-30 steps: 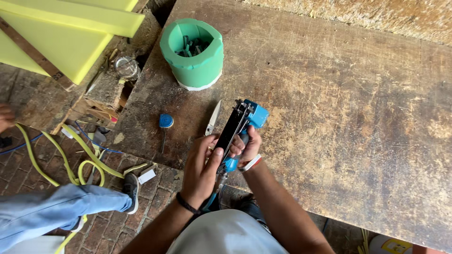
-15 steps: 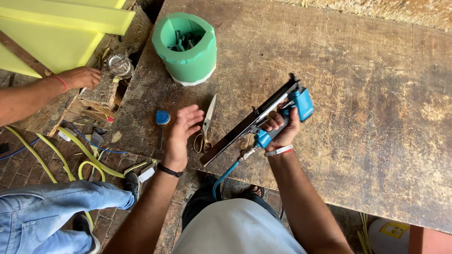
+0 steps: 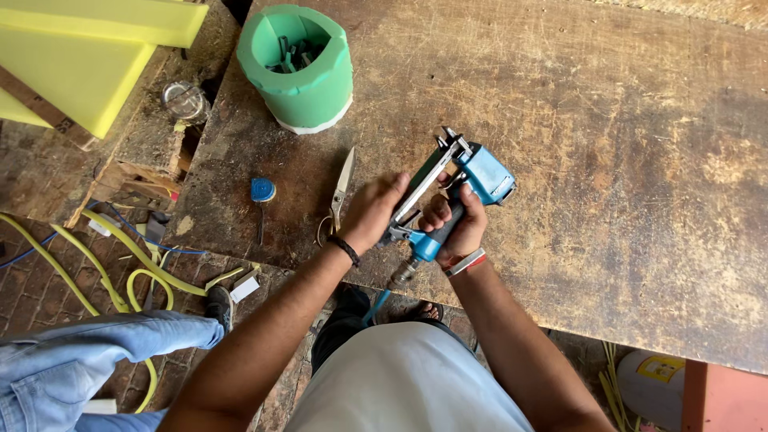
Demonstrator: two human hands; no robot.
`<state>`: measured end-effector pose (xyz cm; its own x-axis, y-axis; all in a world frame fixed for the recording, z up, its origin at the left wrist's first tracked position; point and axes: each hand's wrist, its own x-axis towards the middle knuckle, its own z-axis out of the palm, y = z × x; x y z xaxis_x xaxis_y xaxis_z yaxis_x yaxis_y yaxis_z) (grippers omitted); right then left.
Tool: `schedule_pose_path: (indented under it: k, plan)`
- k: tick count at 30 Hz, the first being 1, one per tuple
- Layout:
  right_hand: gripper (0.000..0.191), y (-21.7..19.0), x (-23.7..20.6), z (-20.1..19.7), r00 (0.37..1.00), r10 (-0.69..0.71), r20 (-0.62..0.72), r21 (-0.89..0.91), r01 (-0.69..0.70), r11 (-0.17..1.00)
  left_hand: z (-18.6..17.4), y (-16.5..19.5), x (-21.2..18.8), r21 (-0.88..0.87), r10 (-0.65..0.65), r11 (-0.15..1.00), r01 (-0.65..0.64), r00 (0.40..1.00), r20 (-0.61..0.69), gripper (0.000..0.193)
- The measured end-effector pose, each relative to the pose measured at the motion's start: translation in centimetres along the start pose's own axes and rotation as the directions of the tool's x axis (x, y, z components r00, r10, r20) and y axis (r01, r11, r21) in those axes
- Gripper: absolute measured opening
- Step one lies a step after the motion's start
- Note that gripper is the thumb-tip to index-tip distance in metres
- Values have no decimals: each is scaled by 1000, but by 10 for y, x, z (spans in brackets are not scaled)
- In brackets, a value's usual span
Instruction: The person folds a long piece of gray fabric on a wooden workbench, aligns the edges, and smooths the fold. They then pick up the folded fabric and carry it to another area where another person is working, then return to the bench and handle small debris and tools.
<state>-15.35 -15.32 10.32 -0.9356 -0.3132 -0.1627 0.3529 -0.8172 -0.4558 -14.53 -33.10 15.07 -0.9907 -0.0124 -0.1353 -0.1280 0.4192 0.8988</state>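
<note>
Holding the blue staple gun (image 3: 472, 180) over the table (image 3: 624, 160), the right hand (image 3: 452, 224) wraps its grip while the left hand (image 3: 372, 212) clasps the metal magazine rail; scissors (image 3: 340, 192) lie just left, untouched.

Worn wood table (image 3: 624, 160) w/ green tub (image 3: 308, 88), scissors (image 3: 340, 192), blue cap (image 3: 262, 190).

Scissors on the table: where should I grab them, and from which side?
Take the scissors by the looped handles at the near end, coming from the table's front edge. The blades point away towards the green tub, so the loops are the safe part.
</note>
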Motion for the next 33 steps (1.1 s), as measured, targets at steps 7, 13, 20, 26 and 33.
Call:
schedule_pose_path:
  k: [7, 13, 20, 26, 33]
  plan:
    - [48, -12, -9, -4, 997, 75, 8, -19, -75, 997, 18, -3, -14, -547, -27, 800, 247, 925, 378, 65]
    - [53, -22, -11, 0, 996, 65, 59, -55, -61, 997, 23, 0, -2, -476, -76, 843, 250, 932, 355, 63]
    - [46, -44, -9, 8, 996, -24, -83, -569, -28, 822, 26, -67, 16, 4, -161, 987, 162, 974, 158, 66]
    - [50, -49, 19, -16, 953, 20, -302, -860, -263, -437, -21, -153, 2, 287, -309, 905, 314, 949, -65, 47]
    - [60, 19, 34, -69, 936, 104, -335, -865, -262, -427, -14, -197, 29, 536, -158, 773, 338, 922, -353, 51]
